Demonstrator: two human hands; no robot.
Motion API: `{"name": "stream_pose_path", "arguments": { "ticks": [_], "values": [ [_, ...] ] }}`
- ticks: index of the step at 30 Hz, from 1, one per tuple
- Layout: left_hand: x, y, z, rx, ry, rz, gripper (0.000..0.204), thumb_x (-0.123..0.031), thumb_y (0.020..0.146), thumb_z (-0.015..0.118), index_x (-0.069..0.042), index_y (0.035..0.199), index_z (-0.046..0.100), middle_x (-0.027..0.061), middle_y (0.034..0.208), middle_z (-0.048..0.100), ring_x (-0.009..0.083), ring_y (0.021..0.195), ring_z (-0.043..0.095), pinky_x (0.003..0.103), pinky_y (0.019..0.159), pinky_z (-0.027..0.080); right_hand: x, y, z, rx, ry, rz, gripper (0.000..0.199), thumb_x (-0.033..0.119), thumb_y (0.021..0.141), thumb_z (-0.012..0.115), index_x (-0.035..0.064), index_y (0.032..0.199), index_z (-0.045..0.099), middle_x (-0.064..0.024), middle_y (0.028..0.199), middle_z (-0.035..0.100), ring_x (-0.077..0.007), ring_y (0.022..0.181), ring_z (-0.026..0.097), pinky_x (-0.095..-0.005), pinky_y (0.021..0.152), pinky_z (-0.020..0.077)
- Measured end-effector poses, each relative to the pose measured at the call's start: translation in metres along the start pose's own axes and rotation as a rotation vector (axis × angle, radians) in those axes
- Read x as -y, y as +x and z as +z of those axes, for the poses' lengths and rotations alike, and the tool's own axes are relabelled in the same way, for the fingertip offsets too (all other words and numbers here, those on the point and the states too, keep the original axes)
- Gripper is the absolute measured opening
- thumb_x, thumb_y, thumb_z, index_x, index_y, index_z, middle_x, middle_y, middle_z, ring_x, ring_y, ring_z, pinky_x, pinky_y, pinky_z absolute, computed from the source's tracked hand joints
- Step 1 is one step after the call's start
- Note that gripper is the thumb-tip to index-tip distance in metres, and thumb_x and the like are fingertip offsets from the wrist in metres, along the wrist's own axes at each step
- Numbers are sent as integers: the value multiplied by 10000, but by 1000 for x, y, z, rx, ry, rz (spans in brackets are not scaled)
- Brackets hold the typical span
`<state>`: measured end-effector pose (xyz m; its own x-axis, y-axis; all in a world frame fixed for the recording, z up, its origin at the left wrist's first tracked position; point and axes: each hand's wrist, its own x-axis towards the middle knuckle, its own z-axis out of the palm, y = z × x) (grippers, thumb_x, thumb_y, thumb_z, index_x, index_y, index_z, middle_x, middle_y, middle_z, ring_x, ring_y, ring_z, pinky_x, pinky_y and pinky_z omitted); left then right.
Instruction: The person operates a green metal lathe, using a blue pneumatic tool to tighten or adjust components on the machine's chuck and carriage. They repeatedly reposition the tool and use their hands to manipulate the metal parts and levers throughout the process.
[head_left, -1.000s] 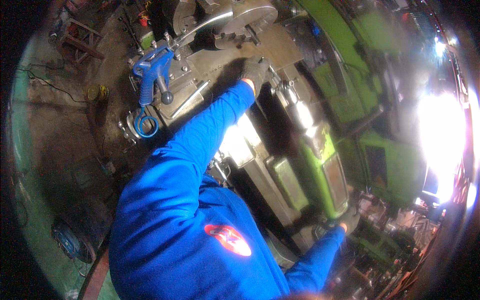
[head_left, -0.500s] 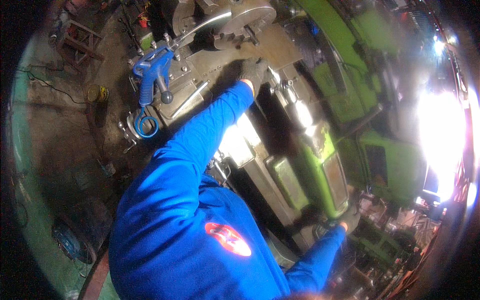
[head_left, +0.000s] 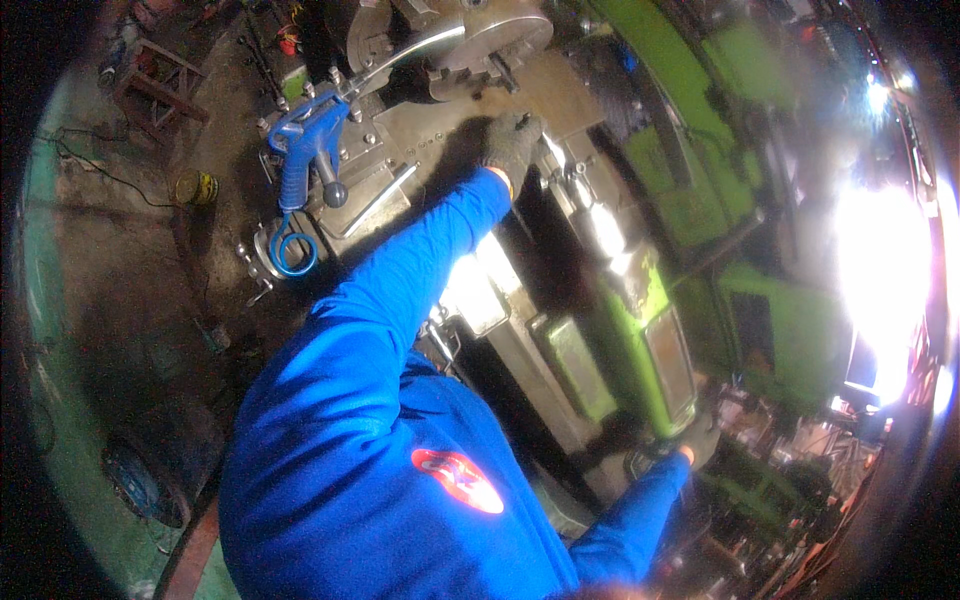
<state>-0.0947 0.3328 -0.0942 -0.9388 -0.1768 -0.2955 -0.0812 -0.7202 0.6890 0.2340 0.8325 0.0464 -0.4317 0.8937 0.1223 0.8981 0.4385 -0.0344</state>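
Note:
I stand over a green lathe [head_left: 650, 340]. My left hand [head_left: 513, 140], in a grey glove with a blue sleeve behind it, reaches out and closes its fingers over the metal tool post [head_left: 545, 160] on the carriage, just below the large steel chuck [head_left: 480, 30]. My right hand [head_left: 692, 452], also gloved, is low at the lathe's near end against a dark round handwheel [head_left: 645, 462]. It is too dim there to see its grip.
A blue air gun [head_left: 305, 150] with a coiled blue hose [head_left: 290, 250] hangs at the carriage's left side. The dirty floor on the left holds a yellow roll [head_left: 195, 186], a metal stool [head_left: 150, 85] and a dark wheel [head_left: 140, 480]. A glaring light [head_left: 880, 270] washes out the right.
My left hand has slid a little farther along the carriage toward the chuck. The right hand has stayed at the handwheel.

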Motion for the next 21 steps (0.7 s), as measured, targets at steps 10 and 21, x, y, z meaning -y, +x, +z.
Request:
{"name": "stream_pose_path", "arguments": {
  "ticks": [10, 21],
  "values": [
    [-5, -5, 3, 202, 654, 37, 227, -243, 926, 685, -36, 1013, 663, 84, 871, 632, 178, 795, 608, 322, 721, 504, -3, 4, 5, -62, -29, -12, 785, 652, 895, 535, -8, 1316, 598, -283, 1303, 621, -458, 1196, 600, -506, 1002, 474],
    [13, -6, -3, 59, 117, -158, 111, -183, 937, 657, -78, 973, 647, 66, 871, 612, 171, 809, 593, 315, 730, 486, -4, 5, 6, -57, -39, -1, 772, 627, 886, 545, -7, 1324, 592, -277, 1323, 610, -449, 1211, 591, -492, 1014, 464]
  ]
}}
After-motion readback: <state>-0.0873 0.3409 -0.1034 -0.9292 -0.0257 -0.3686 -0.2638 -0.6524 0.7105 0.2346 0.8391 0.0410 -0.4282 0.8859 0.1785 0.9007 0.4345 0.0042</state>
